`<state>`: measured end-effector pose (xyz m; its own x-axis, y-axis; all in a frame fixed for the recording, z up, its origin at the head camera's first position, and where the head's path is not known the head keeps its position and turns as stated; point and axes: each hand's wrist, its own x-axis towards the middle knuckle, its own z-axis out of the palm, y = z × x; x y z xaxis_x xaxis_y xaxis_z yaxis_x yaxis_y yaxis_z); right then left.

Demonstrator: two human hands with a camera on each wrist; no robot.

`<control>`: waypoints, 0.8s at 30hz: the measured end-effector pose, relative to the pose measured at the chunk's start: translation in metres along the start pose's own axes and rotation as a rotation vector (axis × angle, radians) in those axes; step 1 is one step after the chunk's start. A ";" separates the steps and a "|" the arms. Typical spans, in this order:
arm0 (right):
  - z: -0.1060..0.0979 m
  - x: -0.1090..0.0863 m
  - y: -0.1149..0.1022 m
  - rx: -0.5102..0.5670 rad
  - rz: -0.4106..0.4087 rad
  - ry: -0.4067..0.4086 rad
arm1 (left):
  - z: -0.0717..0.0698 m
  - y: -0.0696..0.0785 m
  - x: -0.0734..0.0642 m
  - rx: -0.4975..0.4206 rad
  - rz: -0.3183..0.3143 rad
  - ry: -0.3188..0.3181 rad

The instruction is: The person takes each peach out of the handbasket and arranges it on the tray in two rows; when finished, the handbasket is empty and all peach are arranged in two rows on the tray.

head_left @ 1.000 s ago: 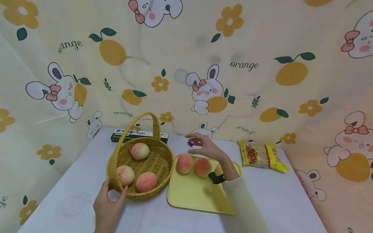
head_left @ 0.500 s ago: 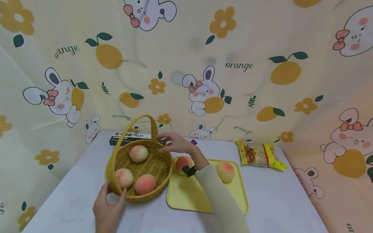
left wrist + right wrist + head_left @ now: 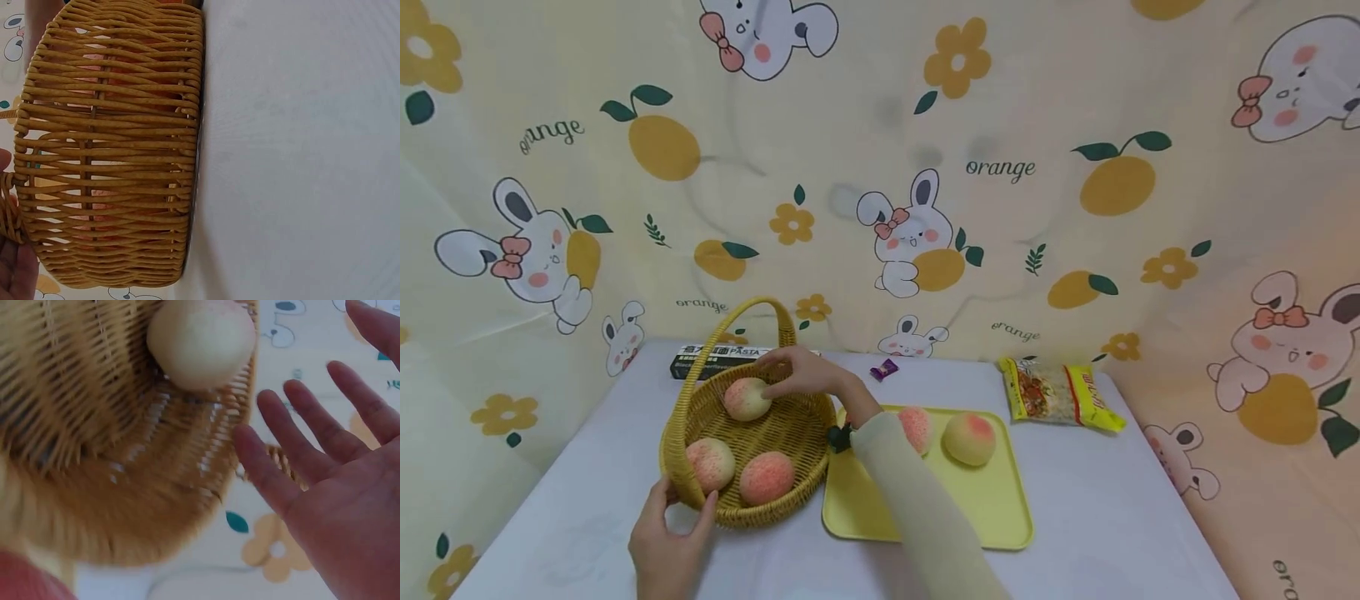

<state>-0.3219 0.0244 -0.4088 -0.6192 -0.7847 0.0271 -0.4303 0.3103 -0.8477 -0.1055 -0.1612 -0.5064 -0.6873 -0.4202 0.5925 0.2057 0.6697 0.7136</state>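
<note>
A yellow wicker basket [image 3: 801, 442] with a tall handle holds three peaches: one at the back [image 3: 746, 400], one front left [image 3: 711, 464] and one front right [image 3: 767, 477]. My left hand [image 3: 668, 537] grips the basket where the handle meets the near left rim; in the left wrist view, fingers and thumb lie on both sides of the handle base [image 3: 10, 212]. Over the basket's far side reaches my right hand [image 3: 805, 372], its fingertips right by the back peach. The right wrist view shows this hand [image 3: 331, 481] with fingers spread beside the pale peach [image 3: 201, 340].
Right of the basket lies a yellow tray [image 3: 865, 518] with peaches [image 3: 970, 439], partly hidden by the right arm. Behind the basket is a black pasta box [image 3: 687, 369]. A small purple wrapped candy [image 3: 884, 369] and a yellow noodle bag [image 3: 1060, 394] lie farther back.
My right hand has moved left from above the tray, past the basket's far rim, to the back peach. My left hand keeps its hold on the basket.
</note>
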 end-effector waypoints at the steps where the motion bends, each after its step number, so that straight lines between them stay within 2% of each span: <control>1: 0.003 0.004 0.000 0.011 -0.006 -0.004 | -0.001 -0.001 0.000 -0.004 0.004 0.004; 4: 0.010 0.011 -0.002 0.035 -0.024 -0.006 | -0.001 -0.001 0.001 -0.013 0.015 0.009; 11: 0.020 0.023 0.000 -0.015 -0.014 0.017 | -0.003 -0.002 0.000 -0.035 0.069 0.026; 18: 0.032 0.031 0.006 -0.061 -0.027 -0.026 | -0.005 -0.004 0.000 0.005 0.047 0.043; 22: 0.033 0.034 0.011 -0.035 -0.038 -0.014 | -0.003 -0.006 0.000 -0.004 0.038 0.023; 24: 0.033 0.034 0.013 -0.034 -0.018 -0.011 | -0.001 -0.007 0.000 -0.012 0.042 0.017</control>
<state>-0.3272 -0.0156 -0.4364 -0.6037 -0.7964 0.0362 -0.4639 0.3140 -0.8283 -0.1064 -0.1667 -0.5111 -0.6663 -0.4018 0.6282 0.2428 0.6796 0.6922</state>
